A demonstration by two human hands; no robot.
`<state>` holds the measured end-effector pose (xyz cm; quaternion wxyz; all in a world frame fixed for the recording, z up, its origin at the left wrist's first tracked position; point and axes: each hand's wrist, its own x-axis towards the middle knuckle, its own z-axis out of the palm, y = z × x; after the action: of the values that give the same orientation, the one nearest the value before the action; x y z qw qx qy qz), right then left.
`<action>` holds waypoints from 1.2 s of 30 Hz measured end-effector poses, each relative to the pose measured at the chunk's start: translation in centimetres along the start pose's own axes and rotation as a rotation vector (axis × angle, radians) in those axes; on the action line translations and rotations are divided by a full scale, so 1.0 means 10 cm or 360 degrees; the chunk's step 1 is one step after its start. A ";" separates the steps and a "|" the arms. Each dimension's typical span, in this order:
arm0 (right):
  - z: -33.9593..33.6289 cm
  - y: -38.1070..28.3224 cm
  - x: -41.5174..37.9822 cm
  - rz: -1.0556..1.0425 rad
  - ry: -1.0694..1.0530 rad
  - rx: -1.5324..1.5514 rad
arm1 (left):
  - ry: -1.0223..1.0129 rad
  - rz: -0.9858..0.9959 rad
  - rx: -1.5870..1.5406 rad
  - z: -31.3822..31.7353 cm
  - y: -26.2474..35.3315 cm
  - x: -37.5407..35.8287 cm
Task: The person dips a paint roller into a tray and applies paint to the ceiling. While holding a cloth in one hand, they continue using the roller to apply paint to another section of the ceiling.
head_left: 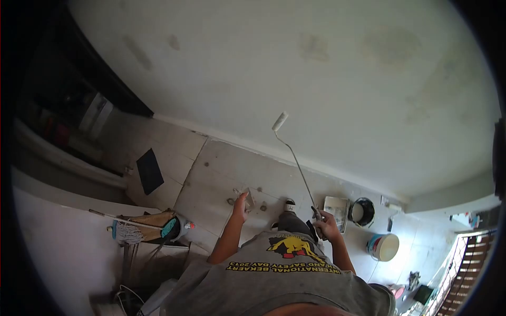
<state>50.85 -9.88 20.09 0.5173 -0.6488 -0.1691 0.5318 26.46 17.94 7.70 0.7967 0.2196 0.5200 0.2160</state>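
Note:
My right hand (328, 227) is closed around the handle of a long paint roller (302, 171). Its thin wire frame reaches up and away, and the white roller sleeve (280, 121) overlaps the wall in this view. In front of my body, my left hand (240, 207) is closed at the edge of a small flat, pale piece (249, 199), whose kind I cannot tell. Just right of my right hand, a paint tray (336, 208) lies on the floor. Beyond it stands a black bucket (361, 211) with pale paint inside.
The pale wall (342, 79) ahead has several darker patches. A white bucket (389, 247) stands at the right. On the left are a dark flat sheet (150, 171) on the floor and a container of tools (182, 227) with a mop head (128, 231). A slatted gate (472, 274) is at far right.

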 end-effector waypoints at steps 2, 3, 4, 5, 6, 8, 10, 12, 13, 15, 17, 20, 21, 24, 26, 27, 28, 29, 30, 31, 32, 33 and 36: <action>0.21 -0.09 0.30 -0.0091 -0.0035 -0.0378 | -0.0031 0.0058 -0.0114 -0.20 0.11 0.04; 0.33 -0.16 0.44 -0.0242 -0.0041 -0.0593 | -0.0041 0.0080 -0.0156 -0.28 0.14 0.03; 0.46 -0.24 0.58 -0.0396 -0.0054 -0.0801 | -0.0046 0.0102 -0.0199 -0.36 0.18 -0.01; 0.62 -0.33 0.73 -0.0563 -0.0066 -0.1001 | -0.0036 0.0145 -0.0227 -0.42 0.23 -0.05; 0.81 -0.51 0.81 -0.0637 -0.0093 -0.1049 | -0.0027 0.0192 -0.0252 -0.45 0.30 -0.13; 1.14 -0.81 0.98 -0.0732 -0.0058 -0.1193 | 0.0038 0.0244 -0.0378 -0.53 0.40 -0.18; 1.49 -1.03 1.21 -0.0896 0.0000 -0.1252 | 0.0130 0.0262 -0.0574 -0.71 0.45 -0.15; 1.78 -1.11 1.53 -0.1161 0.0043 -0.1153 | 0.0116 0.0302 -0.0676 -0.99 0.44 0.00; 1.97 -1.20 1.73 -0.1307 0.0065 -0.1087 | 0.0102 0.0340 -0.0721 -1.14 0.50 0.09; 2.31 -1.52 2.08 -0.1465 0.0060 -0.1046 | 0.0236 0.0360 -0.0856 -1.25 0.75 0.06; 2.60 -1.78 2.43 -0.1549 0.0000 -0.0890 | 0.0373 0.0398 -0.0907 -1.42 0.97 0.16; 3.06 -2.21 2.95 -0.1349 -0.0308 -0.0435 | 0.0510 0.0484 -0.0886 -1.62 1.42 0.32; 3.22 -2.38 3.12 -0.1300 -0.0338 -0.0531 | 0.0530 0.0557 -0.0922 -1.65 1.63 0.39; 3.57 -2.70 3.60 -0.1231 -0.0290 -0.0863 | 0.0632 0.0674 -0.0953 -1.78 2.04 0.44; 3.79 -2.81 3.85 -0.1253 -0.0257 -0.0862 | 0.0653 0.0730 -0.0944 -1.88 2.18 0.59; 3.87 -2.84 3.95 -0.1267 -0.0231 -0.0865 | 0.0674 0.0724 -0.0993 -1.88 2.25 0.60; 3.96 -2.89 4.01 -0.1316 -0.0203 -0.0864 | 0.0692 0.0712 -0.1039 -1.85 2.33 0.61; 4.05 -2.89 4.06 -0.1363 -0.0164 -0.0854 | 0.0708 0.0699 -0.1070 -1.83 2.41 0.64; 4.13 -2.87 4.11 -0.1409 -0.0113 -0.0840 | 0.0708 0.0649 -0.1062 -1.85 2.46 0.68; 4.22 -2.79 4.14 -0.1448 -0.0029 -0.0867 | 0.0702 0.0595 -0.1054 -1.89 2.48 0.73; 4.28 -2.72 4.22 -0.1487 0.0058 -0.0898 | 0.0694 0.0539 -0.1045 -1.92 2.52 0.79; 4.31 -2.63 4.29 -0.1514 0.0143 -0.0939 | 0.0612 0.0485 -0.1071 -2.02 2.54 0.89; 4.43 -2.31 4.54 -0.1317 0.0226 -0.0814 | 0.0529 0.0342 -0.1059 -2.36 2.72 1.17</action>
<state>37.33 56.23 20.80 0.5196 -0.6681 -0.5021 0.1775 5.80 49.62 6.20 0.7020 -0.0356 0.5176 0.4879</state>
